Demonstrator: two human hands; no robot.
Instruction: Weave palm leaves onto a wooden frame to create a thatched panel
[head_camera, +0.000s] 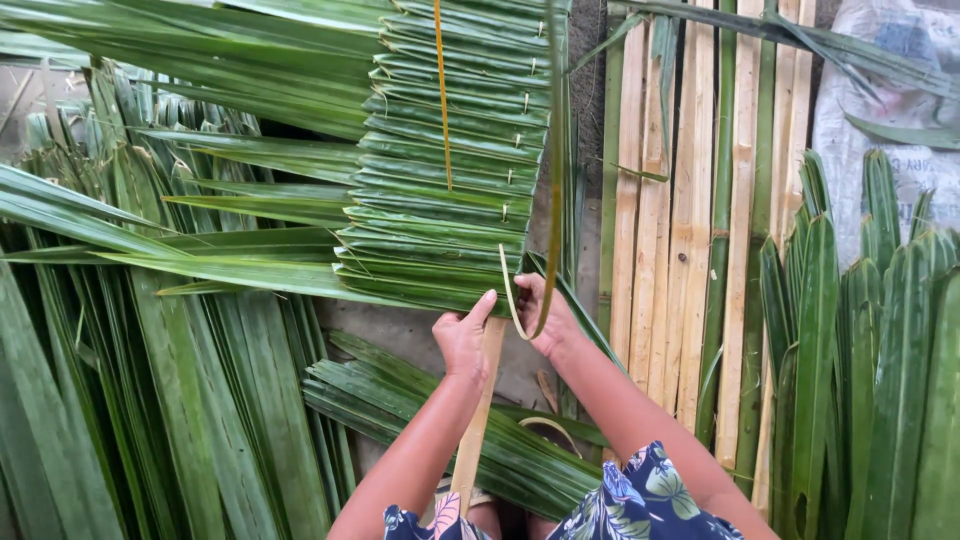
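Your left hand (464, 338) pinches the lowest leaf of the stitched panel (450, 160); your right hand (545, 315) grips the thin strip (510, 300) there; many rows are sewn; loose leaves (200, 400) remain.

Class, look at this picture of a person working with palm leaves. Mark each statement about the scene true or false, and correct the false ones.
1. Both hands are at the lower edge of a panel of folded green leaves. True: the left hand and right hand meet the leaf panel there.
2. The right hand holds a pair of scissors. False: it holds a thin pale strip that curves up from it.
3. Split bamboo slats lie to the right of the panel. True: the pale slats run up and down there.
4. The loose leaves on the left are dry and brown. False: the loose leaves are green.
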